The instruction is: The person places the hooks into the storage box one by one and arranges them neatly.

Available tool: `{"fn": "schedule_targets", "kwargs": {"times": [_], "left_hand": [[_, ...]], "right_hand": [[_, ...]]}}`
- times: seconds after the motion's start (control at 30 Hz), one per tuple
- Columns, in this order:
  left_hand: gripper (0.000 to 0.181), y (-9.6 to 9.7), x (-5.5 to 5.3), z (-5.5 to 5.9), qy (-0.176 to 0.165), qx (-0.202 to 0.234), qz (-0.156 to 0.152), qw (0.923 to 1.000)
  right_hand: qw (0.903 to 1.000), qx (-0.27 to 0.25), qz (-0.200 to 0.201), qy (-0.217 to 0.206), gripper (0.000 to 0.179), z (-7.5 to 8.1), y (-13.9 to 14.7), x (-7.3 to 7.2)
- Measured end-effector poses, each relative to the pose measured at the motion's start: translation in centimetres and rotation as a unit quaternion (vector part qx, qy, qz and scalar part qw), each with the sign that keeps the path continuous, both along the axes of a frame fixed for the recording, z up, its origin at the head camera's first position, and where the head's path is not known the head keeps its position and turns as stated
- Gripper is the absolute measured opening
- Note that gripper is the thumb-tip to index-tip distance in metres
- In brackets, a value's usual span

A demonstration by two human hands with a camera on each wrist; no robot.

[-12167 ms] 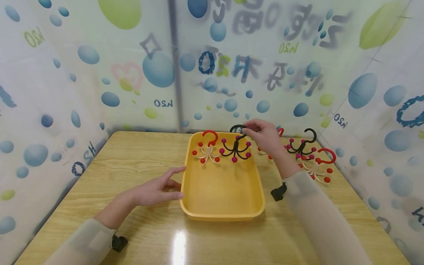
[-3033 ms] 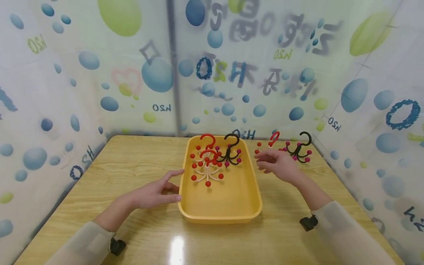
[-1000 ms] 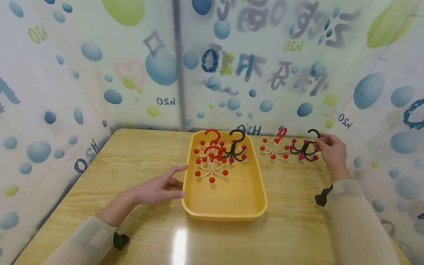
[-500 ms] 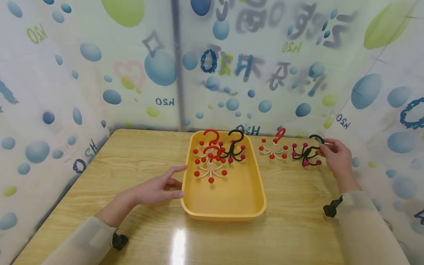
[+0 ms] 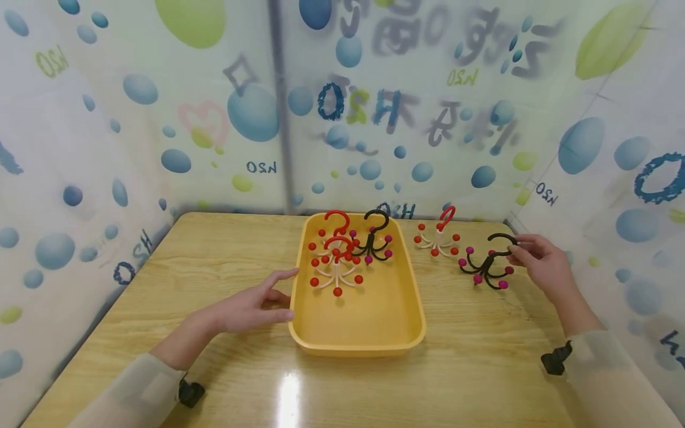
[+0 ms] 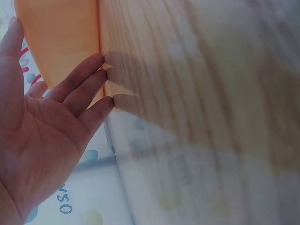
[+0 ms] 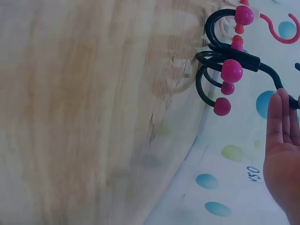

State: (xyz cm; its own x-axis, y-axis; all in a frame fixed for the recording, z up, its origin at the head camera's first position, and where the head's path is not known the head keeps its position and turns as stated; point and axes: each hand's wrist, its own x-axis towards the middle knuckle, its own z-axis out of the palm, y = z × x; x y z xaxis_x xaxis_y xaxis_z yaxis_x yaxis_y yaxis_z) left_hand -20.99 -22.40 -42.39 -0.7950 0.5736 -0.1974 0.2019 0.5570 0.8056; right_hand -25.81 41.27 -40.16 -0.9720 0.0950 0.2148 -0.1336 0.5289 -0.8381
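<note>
My right hand [image 5: 543, 261] pinches the curved top of a black multi-arm hook hanger [image 5: 486, 264] with magenta ball tips, right of the tray. In the right wrist view, fingers meet the hanger's [image 7: 243, 60] hook, and its arms are at or just above the tabletop; contact is unclear. My left hand [image 5: 248, 306] has its fingers extended, touching the left side of the yellow tray [image 5: 369, 315]. The left wrist view shows its palm [image 6: 47, 131] and fingertips against the tray wall [image 6: 65, 33]. Inside stand two white hangers [image 5: 336, 274] with red hooks and a black hanger [image 5: 370, 241].
Another white hanger [image 5: 437, 238] with a red hook and red balls stands on the wooden table [image 5: 214, 249] between the tray and the held hanger. A patterned curtain [image 5: 225, 178] closes off the back and both sides of the table.
Earlier, one black hanger, then a white one from the right, went into the tray. Lately my right hand gripped another black hanger and drew it nearer. My left hand stayed at the tray.
</note>
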Motion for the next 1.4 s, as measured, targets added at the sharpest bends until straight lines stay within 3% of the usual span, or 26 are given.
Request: {"fn": "schedule_targets", "kwargs": {"times": [0.23,0.4,0.67,0.9,1.13,1.4], "left_hand": [[0.088,-0.1,0.0,-0.1,0.002,0.002,-0.003,1.0000],[0.088,0.0,0.0,-0.2,0.011,0.002,-0.004,0.9999],[0.089,0.0,0.0,-0.2,0.011,0.000,-0.001,0.9999],[0.089,-0.1,0.0,-0.2,0.012,0.001,-0.007,0.9999],[0.088,-0.1,0.0,-0.3,0.013,0.000,-0.006,0.9999],[0.089,-0.1,0.0,-0.2,0.007,0.001,-0.004,1.0000]], "right_hand": [[0.9993,-0.001,0.038,0.007,0.017,0.5,-1.5,1.9],[0.9961,-0.048,0.071,0.024,0.019,1.3,-3.3,3.3],[0.9847,-0.109,0.122,0.061,0.020,3.4,-6.8,4.7],[0.9635,-0.179,0.169,0.105,0.022,4.7,-9.7,5.6],[0.9672,-0.156,0.153,0.129,0.023,5.4,-12.3,6.0],[0.9619,-0.145,0.183,0.142,0.021,5.8,-15.3,5.6]]}}
